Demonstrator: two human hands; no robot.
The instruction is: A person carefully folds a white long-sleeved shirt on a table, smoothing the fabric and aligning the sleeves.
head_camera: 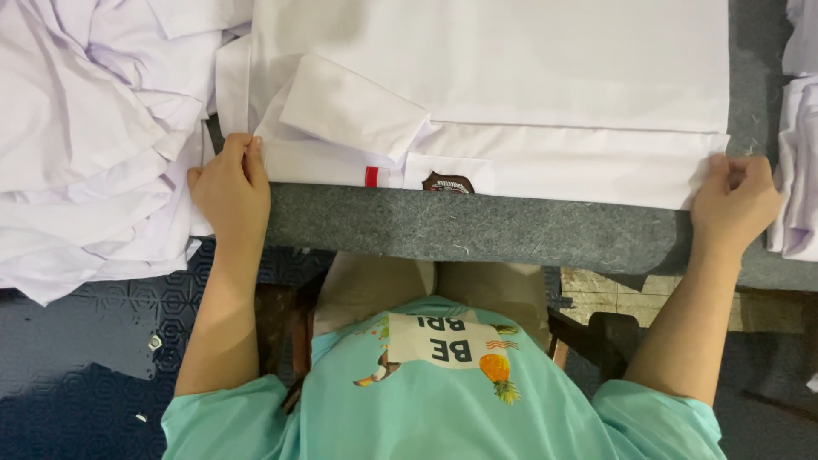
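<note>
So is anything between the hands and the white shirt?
No. The left hand and the right hand already pinch the near corners of the folded white shirt on the grey table.

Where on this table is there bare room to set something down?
One bare grey strip of table runs along the near edge, between the left hand and right hand, below the folded white shirt. A narrow strip shows right of the shirt. The left is crowded by a heap of white shirts; more white cloth fills the right edge.
</note>
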